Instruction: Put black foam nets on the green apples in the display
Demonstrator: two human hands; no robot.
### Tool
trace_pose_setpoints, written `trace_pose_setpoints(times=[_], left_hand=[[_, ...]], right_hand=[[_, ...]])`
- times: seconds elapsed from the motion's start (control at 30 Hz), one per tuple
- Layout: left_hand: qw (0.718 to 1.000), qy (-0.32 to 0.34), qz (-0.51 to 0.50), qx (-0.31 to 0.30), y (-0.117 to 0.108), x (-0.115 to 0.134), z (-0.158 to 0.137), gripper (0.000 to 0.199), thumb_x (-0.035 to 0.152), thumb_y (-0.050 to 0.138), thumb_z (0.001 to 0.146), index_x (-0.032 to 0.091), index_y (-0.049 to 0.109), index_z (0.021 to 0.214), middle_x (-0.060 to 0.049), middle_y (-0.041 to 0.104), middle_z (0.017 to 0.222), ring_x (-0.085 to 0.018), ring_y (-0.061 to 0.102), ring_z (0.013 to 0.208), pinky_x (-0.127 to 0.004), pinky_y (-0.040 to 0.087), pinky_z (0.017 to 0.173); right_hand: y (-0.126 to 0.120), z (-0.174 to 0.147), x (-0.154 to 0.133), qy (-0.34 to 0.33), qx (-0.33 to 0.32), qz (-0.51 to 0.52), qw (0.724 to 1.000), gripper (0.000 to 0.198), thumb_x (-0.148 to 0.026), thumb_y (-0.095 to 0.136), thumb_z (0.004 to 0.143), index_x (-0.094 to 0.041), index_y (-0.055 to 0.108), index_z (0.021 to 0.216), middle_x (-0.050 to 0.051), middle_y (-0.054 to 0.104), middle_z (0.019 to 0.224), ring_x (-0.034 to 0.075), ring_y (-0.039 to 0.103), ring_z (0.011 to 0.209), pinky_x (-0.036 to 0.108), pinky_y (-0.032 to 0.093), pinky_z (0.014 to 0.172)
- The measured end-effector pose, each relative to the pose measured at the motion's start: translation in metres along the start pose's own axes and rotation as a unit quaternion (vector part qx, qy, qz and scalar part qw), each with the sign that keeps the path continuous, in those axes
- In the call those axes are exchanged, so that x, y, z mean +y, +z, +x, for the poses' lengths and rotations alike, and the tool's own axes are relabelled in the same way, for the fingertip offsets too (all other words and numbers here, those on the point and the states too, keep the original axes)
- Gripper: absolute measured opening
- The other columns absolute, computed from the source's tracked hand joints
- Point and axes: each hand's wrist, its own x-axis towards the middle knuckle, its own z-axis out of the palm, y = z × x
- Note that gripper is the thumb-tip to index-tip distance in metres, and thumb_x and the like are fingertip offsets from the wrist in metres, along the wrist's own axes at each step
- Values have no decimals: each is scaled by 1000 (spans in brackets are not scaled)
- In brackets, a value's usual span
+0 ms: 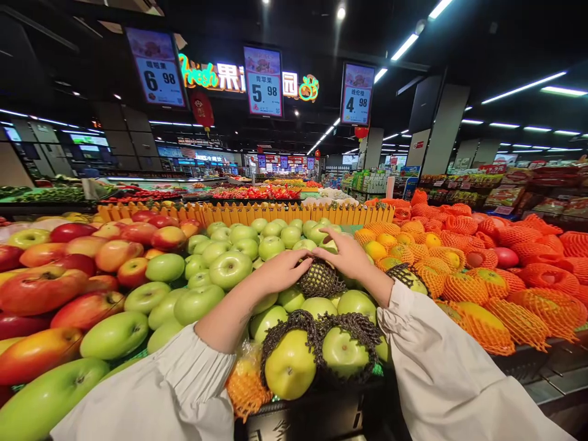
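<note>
Both hands meet over a fruit in a dark mesh net (320, 282), which sits among the green apples (231, 270) near the middle of the counter (303, 422). The left hand (287, 269) comes in from the left, its thumb and fingers bent against the edge of the net; the right hand (351, 251) arches over from the other side, thumb and forefinger parted. The farther fingers are hidden, so I cannot tell whether either hand grips the fruit or merely rests on it. Just in front, toward the wearer, a yellow-green apple (290, 367) and a green apple (345, 355) sit side by side, each partly wrapped in dark netting, with an orange net (248, 383) left of them. Red-and-yellow apples (117, 255) are piled to the left, oranges in orange nets (434, 275) to the right, and a low yellow fence (257, 214) runs behind the green apples.
</note>
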Motion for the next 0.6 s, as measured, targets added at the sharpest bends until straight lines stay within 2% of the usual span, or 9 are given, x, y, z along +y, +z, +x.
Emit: trace_pose_setpoints(times=[0.07,0.1,0.2,0.3,0.43,0.6], left_hand=[[1000,-7,2,0,-1,1,-1,50,47,34,99,20,62,130,-10,68,137,-30,65,121,-45,49,107],[1000,-11,3,-1,-1,2,-1,50,47,34,99,20,62,131,-10,68,137,-30,65,122,-45,49,107],[1000,-25,4,-7,-1,3,-1,52,49,32,99,22,61,133,-9,66,140,-30,64,124,-43,49,107],[999,-39,-1,-17,0,2,-1,53,51,32,100,23,60,135,-9,65,141,-29,64,124,-43,48,108],[999,-44,-12,-10,2,-1,2,51,51,35,100,25,61,134,-7,67,138,-28,65,123,-41,49,106],[999,-39,-3,1,6,-5,6,46,46,38,100,21,63,129,-9,69,135,-28,66,119,-40,49,106]], right_hand=[[-2,1,1,-5,56,27,998,55,-64,59,91,-20,64,123,8,74,102,25,67,89,37,48,82],[-2,2,1,-10,54,44,998,51,-65,58,91,-20,67,113,6,73,93,22,66,81,34,47,76],[0,2,2,-14,-48,65,997,48,-65,54,93,-20,69,92,3,68,78,18,60,71,32,43,69],[4,2,5,6,-121,66,990,49,-64,48,95,-20,69,93,5,71,85,20,62,81,33,44,76],[5,3,9,14,-136,74,988,59,-73,44,92,-19,68,92,8,73,94,22,63,83,35,45,77],[4,6,10,4,-141,83,987,60,-75,44,90,-19,66,90,5,71,84,20,61,74,33,46,69]])
